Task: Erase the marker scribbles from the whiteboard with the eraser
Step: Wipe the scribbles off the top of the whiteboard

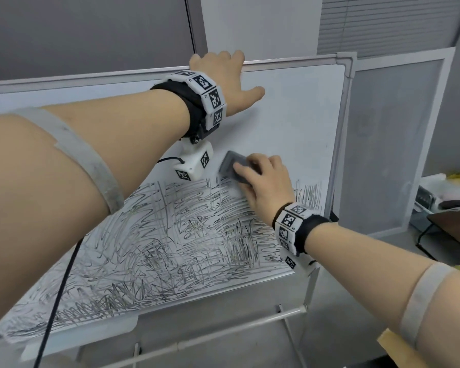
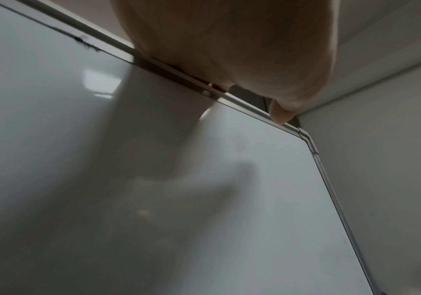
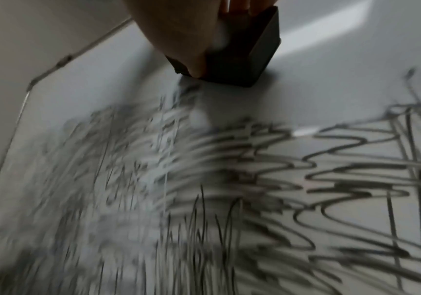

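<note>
A whiteboard (image 1: 298, 120) on a stand fills the middle of the head view. Its upper half is wiped white; black marker scribbles (image 1: 154, 235) cover the lower half. My right hand (image 1: 266, 181) grips a dark grey eraser (image 1: 234, 168) and presses it flat on the board at the scribbles' upper edge. In the right wrist view the eraser (image 3: 242, 59) sits just above blurred scribbles (image 3: 255, 189). My left hand (image 1: 223, 75) holds the board's top frame (image 1: 290, 62), fingers curled over it and thumb on the white face. The left wrist view shows that hand (image 2: 229, 49) on the frame (image 2: 242, 103).
The board's stand legs and crossbar (image 1: 223, 330) run below the tray. A grey panel (image 1: 388, 144) leans behind the board on the right. A dark table (image 1: 457, 229) and clutter sit at the far right. A black cable (image 1: 61, 296) hangs from my left wrist.
</note>
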A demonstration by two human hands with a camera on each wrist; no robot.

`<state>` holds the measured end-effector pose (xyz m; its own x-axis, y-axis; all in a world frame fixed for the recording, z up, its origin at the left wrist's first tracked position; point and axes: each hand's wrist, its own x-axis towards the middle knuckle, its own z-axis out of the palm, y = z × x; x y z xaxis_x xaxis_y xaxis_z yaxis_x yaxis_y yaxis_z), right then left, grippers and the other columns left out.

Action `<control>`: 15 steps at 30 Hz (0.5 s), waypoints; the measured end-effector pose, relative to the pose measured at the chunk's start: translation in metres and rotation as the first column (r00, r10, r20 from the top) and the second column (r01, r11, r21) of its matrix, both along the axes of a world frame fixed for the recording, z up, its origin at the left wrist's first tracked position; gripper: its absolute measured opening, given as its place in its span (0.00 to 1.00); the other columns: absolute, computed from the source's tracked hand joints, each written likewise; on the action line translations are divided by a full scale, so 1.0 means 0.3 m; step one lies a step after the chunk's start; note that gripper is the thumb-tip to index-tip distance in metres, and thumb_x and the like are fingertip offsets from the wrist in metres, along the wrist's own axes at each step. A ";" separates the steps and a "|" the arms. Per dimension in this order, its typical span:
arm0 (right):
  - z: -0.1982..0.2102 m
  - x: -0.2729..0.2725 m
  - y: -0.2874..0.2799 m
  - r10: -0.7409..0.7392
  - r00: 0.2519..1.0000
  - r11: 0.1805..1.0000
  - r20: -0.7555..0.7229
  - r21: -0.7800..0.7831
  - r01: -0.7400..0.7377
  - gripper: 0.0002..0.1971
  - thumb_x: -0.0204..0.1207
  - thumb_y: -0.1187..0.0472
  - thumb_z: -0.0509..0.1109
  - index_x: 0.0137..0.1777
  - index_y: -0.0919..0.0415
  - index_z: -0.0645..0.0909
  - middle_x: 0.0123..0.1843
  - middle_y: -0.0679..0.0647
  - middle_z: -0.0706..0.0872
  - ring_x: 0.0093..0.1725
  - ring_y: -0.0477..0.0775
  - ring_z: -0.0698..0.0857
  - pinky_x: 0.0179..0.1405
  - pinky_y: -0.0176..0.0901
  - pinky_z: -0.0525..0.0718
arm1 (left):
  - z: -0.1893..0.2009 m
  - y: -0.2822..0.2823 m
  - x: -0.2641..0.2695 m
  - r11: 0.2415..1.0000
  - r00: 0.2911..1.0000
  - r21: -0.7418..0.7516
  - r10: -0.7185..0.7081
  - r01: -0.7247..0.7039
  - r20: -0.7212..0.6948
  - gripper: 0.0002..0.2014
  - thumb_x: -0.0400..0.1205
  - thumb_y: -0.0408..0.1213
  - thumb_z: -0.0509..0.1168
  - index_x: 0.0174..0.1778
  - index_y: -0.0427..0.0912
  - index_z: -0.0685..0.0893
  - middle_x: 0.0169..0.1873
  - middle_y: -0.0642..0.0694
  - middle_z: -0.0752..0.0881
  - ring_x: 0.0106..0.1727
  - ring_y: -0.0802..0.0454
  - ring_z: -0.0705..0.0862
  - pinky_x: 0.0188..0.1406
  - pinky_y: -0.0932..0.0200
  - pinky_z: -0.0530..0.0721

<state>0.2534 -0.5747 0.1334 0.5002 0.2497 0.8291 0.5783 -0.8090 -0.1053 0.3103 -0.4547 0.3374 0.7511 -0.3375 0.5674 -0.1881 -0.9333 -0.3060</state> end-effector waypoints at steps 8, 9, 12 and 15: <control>-0.181 -0.036 0.078 0.075 0.995 0.942 -0.064 -0.323 -0.092 0.29 0.61 0.64 0.83 0.64 0.49 0.82 0.61 0.57 0.81 0.51 0.61 0.76 0.46 0.54 0.78 | 0.015 0.025 0.000 1.000 0.999 -0.004 -0.031 0.031 -0.031 0.35 0.76 0.69 0.54 0.67 0.43 0.74 0.56 0.42 0.82 0.57 0.37 0.80 0.56 0.44 0.70; -0.154 -0.035 0.073 0.078 0.996 0.948 -0.046 -0.306 -0.088 0.29 0.62 0.65 0.82 0.64 0.49 0.82 0.61 0.58 0.81 0.51 0.61 0.76 0.45 0.54 0.78 | 0.014 0.028 0.001 0.999 0.999 -0.004 -0.041 0.040 -0.030 0.34 0.76 0.68 0.54 0.66 0.43 0.74 0.56 0.42 0.82 0.56 0.38 0.80 0.54 0.44 0.69; -0.022 -0.021 0.079 0.103 0.994 0.988 0.036 -0.120 -0.098 0.25 0.67 0.68 0.78 0.64 0.52 0.83 0.61 0.60 0.82 0.50 0.63 0.76 0.43 0.55 0.77 | 0.013 0.027 -0.006 0.998 0.997 0.003 -0.067 0.067 -0.029 0.33 0.76 0.69 0.55 0.64 0.44 0.75 0.56 0.42 0.82 0.55 0.38 0.80 0.55 0.45 0.70; 0.083 0.003 0.113 0.093 0.992 0.995 0.081 0.011 -0.094 0.21 0.71 0.66 0.74 0.63 0.51 0.85 0.61 0.58 0.82 0.49 0.63 0.75 0.42 0.55 0.74 | 0.018 0.023 -0.007 0.997 0.997 0.004 -0.071 0.071 -0.037 0.36 0.75 0.70 0.53 0.67 0.45 0.74 0.59 0.43 0.83 0.59 0.38 0.81 0.58 0.43 0.72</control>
<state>0.2541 -0.5407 0.1582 0.4065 0.2794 0.8699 0.6585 -0.7496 -0.0669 0.3083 -0.4478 0.3429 0.7456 -0.3934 0.5379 -0.2648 -0.9156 -0.3027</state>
